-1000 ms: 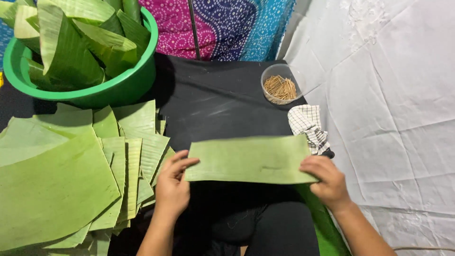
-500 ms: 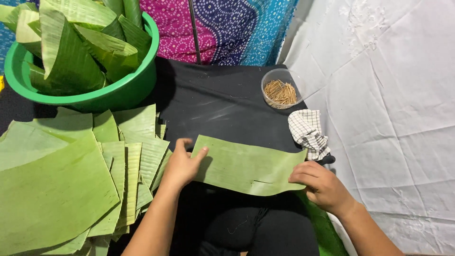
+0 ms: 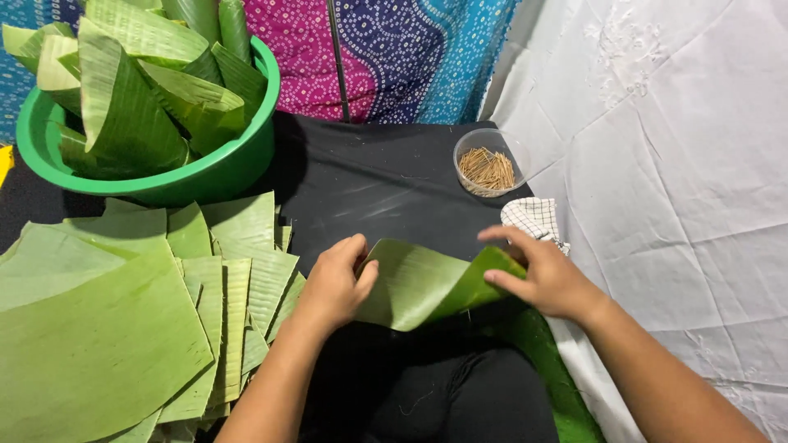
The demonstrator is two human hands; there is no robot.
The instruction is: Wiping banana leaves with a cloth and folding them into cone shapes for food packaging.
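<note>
Both hands grasp one leaf [image 3: 419, 283] over the black mat [image 3: 386, 180]: the left hand [image 3: 336, 283] pinches its 9 o'clock edge, the right hand [image 3: 546, 275] curls the 3 o'clock end inward. Rolling along the ribs with even thumb pressure should keep this smooth, waxy, pliant sheet from splitting. At 9 o'clock lies a stack [image 3: 123, 328] of flat cut pieces. At 11 o'clock a green plastic basin [image 3: 205, 176] holds rolled leaves; at 1 o'clock, a clear cup [image 3: 486, 162] of thin sticks beside a checked cloth [image 3: 533, 220].

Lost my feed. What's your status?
Both hands gripping leaf: left hand, right hand. Leaf curled, right edge lifted. Cloth beside right hand; nothing blocking.
</note>
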